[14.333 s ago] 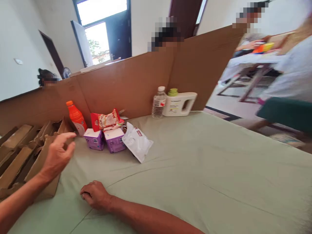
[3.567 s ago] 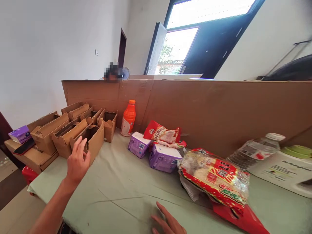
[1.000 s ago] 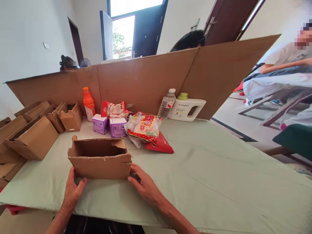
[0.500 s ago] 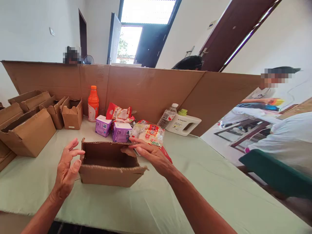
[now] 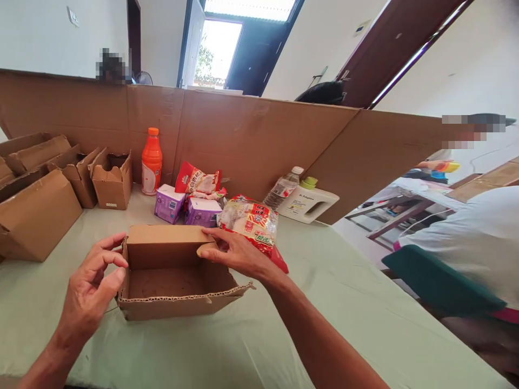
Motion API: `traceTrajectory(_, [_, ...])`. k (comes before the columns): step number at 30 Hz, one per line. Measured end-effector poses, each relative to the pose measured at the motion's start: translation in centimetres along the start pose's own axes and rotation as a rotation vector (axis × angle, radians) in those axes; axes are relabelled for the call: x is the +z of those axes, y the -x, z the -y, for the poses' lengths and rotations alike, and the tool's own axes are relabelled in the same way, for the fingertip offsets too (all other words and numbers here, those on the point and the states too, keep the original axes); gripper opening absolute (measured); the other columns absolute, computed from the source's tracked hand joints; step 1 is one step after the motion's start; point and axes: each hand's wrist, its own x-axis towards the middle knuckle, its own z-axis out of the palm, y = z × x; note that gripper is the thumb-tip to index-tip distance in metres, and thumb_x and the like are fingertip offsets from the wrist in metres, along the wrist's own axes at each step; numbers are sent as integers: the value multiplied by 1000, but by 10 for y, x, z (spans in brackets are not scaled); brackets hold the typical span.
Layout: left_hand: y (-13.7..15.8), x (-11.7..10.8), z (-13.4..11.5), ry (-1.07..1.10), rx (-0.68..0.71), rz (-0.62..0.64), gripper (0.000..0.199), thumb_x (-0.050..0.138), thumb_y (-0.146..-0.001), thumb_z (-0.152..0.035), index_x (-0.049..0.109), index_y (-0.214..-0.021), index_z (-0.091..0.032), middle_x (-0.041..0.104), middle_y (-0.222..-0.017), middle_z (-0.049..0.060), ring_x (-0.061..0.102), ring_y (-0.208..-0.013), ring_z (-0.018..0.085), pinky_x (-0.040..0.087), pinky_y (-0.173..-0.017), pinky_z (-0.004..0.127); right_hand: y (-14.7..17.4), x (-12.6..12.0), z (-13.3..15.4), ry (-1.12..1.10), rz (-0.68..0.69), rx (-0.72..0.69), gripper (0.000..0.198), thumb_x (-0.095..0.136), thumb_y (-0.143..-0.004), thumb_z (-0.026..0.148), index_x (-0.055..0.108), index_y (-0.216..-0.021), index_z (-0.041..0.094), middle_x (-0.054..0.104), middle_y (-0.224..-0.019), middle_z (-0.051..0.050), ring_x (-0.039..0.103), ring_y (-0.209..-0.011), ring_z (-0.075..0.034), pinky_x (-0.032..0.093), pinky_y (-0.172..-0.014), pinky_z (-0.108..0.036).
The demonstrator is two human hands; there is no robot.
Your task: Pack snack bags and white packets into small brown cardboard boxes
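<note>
A rectangular brown cardboard box (image 5: pixel 174 310) already stands open-topped between a person's loosely cupped left hand (image 5: pixel 90 286), at its left edge, and right hand (image 5: pixel 235 251), pinching its far-right rim, with two purple-and-white block-shaped packs (image 5: pixel 203 215) still outside it, beyond the right hand.

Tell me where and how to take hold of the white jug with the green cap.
Grip the white jug by its handle, probably best with the right hand, coming from the right. The handle forms a loop with a visible opening to reach through, and it sits at the end away from the clear bottle, which crowds the capped end.
</note>
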Motion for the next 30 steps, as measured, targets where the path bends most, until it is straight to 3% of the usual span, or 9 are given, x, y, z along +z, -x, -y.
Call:
traceTrajectory(4, [5, -13, 6, -19, -38, -18, 22, 52, -98, -39, 71, -94, -29, 59, -144, 4, 50, -139, 27, 40, -113, 45, 3, -4, -1, 171, 81, -84, 97, 80, -68, 57, 48, -152, 19, 58, -146, -17, 59, -127, -37, 47, -105, -50])
traceTrajectory(6, [9, -18, 10, -78, -48, -40, 24, 51, -97, -41, 73, -97, -30, 58, -147, 4, 50, -140, 28, 39, -114, 47, 4, -2, -3, 184, 18, -108, 85, 77, -73, 49, 53, -148, 19, 62, -142, -16, 61, -125, -36, 47, -105, -49])
traceTrajectory(9, [14, -22, 21, -175, -101, -70, 29, 55, -91, -49, 76, -99, -29, 63, -141, 5, 56, -133, 32, 45, -110, 49, 10, 1, -9, 19, -165, -105, 44, 57, -89, 39, 69, -128, 23, 72, -128, -10, 66, -117, -30, 49, -102, -44])
traceTrajectory(13, [20, -18, 39, -114, -220, -55, 41, 55, -91, -55, 74, -114, -27, 70, -126, 9, 63, -123, 33, 51, -105, 52, 18, 12, -23, -296, -301, 1, 40, 50, -92, 46, 73, -113, 20, 76, -110, -8, 69, -102, -27, 54, -91, -42])
traceTrajectory(17, [23, -9, 41, -197, -124, -145, 43, 56, -92, -53, 68, -126, -29, 49, -154, 10, 52, -136, 35, 49, -108, 54, 20, 34, -40, -514, -333, 108, 56, 56, -86, 51, 60, -131, 17, 72, -118, -14, 70, -97, -27, 57, -83, -42])
traceTrajectory(20, [24, -5, 33, -331, 27, -194, 39, 56, -95, -42, 62, -131, -30, 30, -166, 8, 49, -139, 35, 49, -108, 56, 22, 40, -44, -348, -484, 36, 50, 64, -81, 45, 64, -124, 21, 69, -125, -14, 67, -104, -28, 54, -92, -46])
traceTrajectory(22, [22, -5, 30, -395, 164, -166, 33, 54, -96, -34, 63, -128, -30, 36, -162, 8, 49, -139, 33, 47, -110, 56, 26, 38, -40, -218, -568, -55, 35, 64, -82, 42, 71, -110, 23, 71, -120, -12, 64, -111, -30, 49, -100, -48])
traceTrajectory(26, [12, -2, 37, -391, 280, -60, 27, 48, -99, -27, 67, -119, -27, 61, -140, 8, 49, -140, 30, 43, -114, 54, 35, 24, -24, -198, -454, -104, 28, 57, -89, 45, 73, -96, 22, 75, -106, -10, 67, -103, -29, 51, -96, -46])
traceTrajectory(30, [-7, 2, 49, -375, 241, -25, 32, 43, -101, -34, 69, -117, -23, 64, -137, 10, 50, -139, 30, 45, -113, 56, 38, 14, -17, -234, -315, -6, 38, 66, -84, 48, 71, -109, 21, 75, -113, -9, 68, -102, -28, 52, -91, -44])
